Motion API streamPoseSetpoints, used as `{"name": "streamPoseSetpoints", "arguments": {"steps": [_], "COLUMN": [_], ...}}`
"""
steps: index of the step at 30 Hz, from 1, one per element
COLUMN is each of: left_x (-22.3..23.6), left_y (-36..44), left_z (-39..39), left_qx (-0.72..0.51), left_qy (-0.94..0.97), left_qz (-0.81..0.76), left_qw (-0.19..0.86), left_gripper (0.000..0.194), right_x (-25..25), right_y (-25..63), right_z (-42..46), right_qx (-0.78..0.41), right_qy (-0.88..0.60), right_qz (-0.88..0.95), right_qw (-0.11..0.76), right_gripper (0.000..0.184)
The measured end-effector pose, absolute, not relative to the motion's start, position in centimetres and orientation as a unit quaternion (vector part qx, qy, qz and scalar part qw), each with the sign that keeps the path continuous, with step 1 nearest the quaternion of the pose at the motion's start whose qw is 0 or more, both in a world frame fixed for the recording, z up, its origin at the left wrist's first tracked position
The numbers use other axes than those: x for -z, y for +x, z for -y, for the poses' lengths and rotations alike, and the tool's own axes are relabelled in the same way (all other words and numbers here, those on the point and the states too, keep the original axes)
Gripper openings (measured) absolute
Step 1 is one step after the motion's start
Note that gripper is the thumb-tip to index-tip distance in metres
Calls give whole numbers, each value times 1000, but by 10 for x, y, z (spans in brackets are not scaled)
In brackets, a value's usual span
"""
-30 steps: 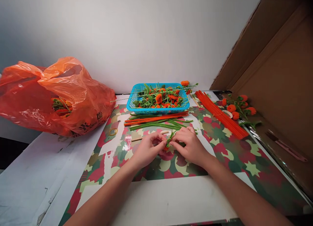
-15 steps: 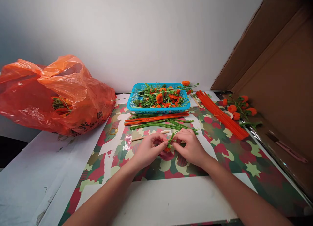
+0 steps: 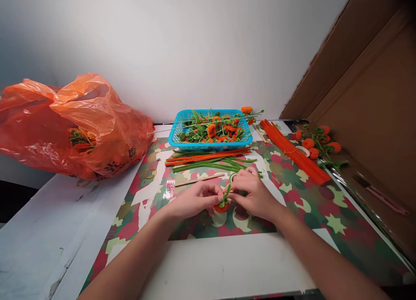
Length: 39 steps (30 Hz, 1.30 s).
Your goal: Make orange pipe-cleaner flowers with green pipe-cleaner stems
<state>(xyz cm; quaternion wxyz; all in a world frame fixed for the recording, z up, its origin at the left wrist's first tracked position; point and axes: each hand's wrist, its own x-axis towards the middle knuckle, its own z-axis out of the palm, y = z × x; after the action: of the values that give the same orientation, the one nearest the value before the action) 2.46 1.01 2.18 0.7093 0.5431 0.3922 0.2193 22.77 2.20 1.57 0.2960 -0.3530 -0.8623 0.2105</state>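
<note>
My left hand [image 3: 194,199] and my right hand [image 3: 253,192] meet over the patterned mat [image 3: 302,204], both pinched on a small pipe-cleaner flower [image 3: 224,200] with an orange head and a green stem. The flower's orange head shows just below my fingertips. Behind my hands lie loose green and orange pipe cleaners [image 3: 211,160] and a thin wooden stick [image 3: 199,179].
A blue basket [image 3: 182,123] full of orange-and-green flowers stands at the back. An orange plastic bag [image 3: 65,127] with more flowers lies at the left. A bundle of orange pipe cleaners [image 3: 294,151], finished flowers [image 3: 316,146] and a cardboard wall [image 3: 373,96] are at the right. A rubber band [image 3: 150,174] lies on the mat.
Both hands have shifted slightly toward me with the flower, and its orange head now shows more plainly below my fingers.
</note>
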Motion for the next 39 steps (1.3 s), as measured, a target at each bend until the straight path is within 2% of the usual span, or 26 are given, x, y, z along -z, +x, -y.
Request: {"name": "streamPoseSetpoints", "arguments": {"steps": [7, 22, 29, 34, 39], "left_x": [-23, -12, -18, -16, -13], "left_y": [23, 28, 39, 46, 50], "left_z": [-12, -12, -6, -1, 0], "left_qx": [-189, -263, -370, -380, -376], "left_qy": [527, 454, 497, 584, 587], "left_qz": [-388, -440, -485, -503, -522], "left_qw": [732, 729, 617, 511, 491], "left_gripper": [24, 26, 30, 25, 15], "right_x": [-11, -10, -7, -5, -7], "right_y": [223, 222, 217, 215, 211], "right_z": [-19, -19, -18, -16, -13], "right_qx": [-201, -213, -176, -180, -194], "right_qy": [-331, -341, -420, -446, -453], "right_qz": [871, 860, 828, 812, 811], "right_qw": [302, 313, 327, 332, 315], "right_gripper": [19, 19, 16, 12, 13]}}
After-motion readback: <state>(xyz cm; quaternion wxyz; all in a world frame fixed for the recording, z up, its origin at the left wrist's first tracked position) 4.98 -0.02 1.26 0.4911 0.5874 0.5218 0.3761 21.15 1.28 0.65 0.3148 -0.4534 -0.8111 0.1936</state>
